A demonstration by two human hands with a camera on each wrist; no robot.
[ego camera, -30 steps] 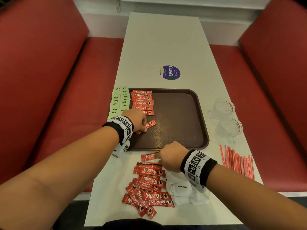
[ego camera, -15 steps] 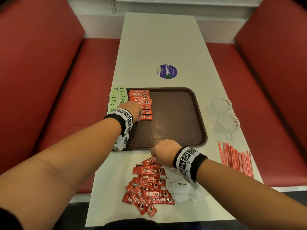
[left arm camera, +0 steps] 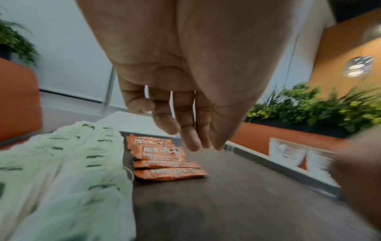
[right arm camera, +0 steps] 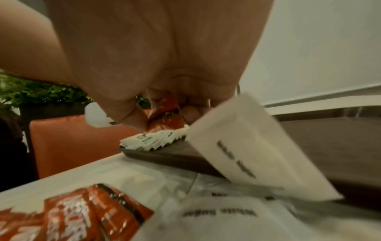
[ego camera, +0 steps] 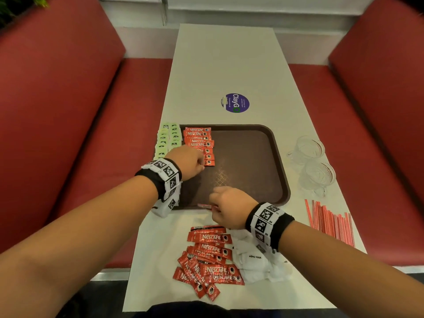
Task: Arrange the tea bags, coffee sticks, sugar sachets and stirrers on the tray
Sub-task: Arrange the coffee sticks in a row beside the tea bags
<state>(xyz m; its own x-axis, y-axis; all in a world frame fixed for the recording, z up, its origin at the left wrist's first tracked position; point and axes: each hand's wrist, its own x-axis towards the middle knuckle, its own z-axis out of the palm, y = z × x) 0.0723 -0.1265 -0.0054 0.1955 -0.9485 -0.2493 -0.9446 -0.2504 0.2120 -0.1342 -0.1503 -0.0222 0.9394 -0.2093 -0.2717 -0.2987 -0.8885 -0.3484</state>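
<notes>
The left hand point(ego camera: 190, 162) has let go of its coffee stick, now last in the row point(ego camera: 200, 145) at the tray's point(ego camera: 252, 180) left edge; its fingers hang relaxed. The right hand point(ego camera: 229, 208) has lifted the next stick point(ego camera: 205, 205) over the tray's near edge, pinched.

Long white table point(ego camera: 226, 65), 2 red booth benches point(ego camera: 68, 111), pale wall point(left arm camera: 72, 48), green planter hedge point(left arm camera: 309, 107)

glass cups point(ego camera: 312, 159), purple sticker point(ego camera: 235, 103), red benches point(ego camera: 68, 125)

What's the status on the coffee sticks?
Left hand open over tray row. Right hand pinching one coffee stick at tray edge. Nothing blocking.
</notes>
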